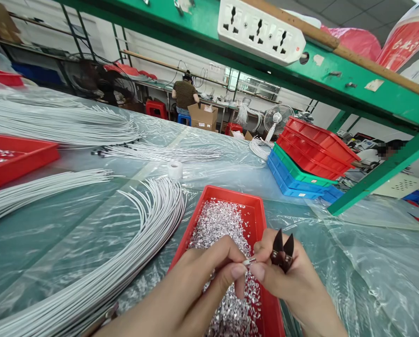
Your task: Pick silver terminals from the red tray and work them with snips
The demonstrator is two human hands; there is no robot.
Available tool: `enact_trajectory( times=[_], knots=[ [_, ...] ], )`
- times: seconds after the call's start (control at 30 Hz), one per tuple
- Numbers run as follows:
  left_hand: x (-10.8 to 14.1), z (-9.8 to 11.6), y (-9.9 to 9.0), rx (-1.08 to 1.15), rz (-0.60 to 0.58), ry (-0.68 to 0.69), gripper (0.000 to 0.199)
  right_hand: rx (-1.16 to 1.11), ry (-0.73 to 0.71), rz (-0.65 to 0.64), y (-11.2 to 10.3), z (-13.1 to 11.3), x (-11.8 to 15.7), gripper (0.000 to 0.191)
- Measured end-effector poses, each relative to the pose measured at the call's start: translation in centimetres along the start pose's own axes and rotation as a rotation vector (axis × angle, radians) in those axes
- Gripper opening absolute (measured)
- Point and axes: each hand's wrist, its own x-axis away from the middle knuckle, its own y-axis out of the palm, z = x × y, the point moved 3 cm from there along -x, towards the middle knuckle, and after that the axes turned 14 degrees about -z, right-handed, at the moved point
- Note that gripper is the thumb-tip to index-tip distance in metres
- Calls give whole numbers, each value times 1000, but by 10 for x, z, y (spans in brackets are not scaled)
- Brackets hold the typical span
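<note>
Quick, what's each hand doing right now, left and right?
Left hand: fingertips pinched on a small silver metal piece over the red tray.
Right hand: closed around dark snips, fingertips also on the piece.

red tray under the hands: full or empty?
Partly full. The red tray holds a heap of small silver metal pieces covering most of its floor, below the rim.

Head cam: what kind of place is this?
Likely a small cable-assembly workshop: bundles of white wires across a plastic-covered bench, a red tray of tiny metal parts under both hands, stacked crates, and another worker at a far bench.
</note>
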Motion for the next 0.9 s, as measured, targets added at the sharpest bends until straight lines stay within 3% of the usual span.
enact_trajectory(
  times=[0.27, 0.47, 0.57, 0.67, 0.9],
  knots=[
    [1, -3, 1, 132, -93, -112, 31, 65, 4, 23, -2, 2, 0, 24],
    [5, -15, 8, 340, -118, -100, 28, 181, -34, 100, 0, -3, 1, 16],
    [5, -14, 4, 357, -98, -75, 30, 269, -96, 169, 1, -10, 4, 7],
    [2, -10, -1, 357, -68, -49, 28, 283, -131, 212, 2, -14, 8, 11],
    [-1, -2, -3, 304, -53, -17, 29, 342, -156, 221, 3, -14, 7, 9]
  ],
)
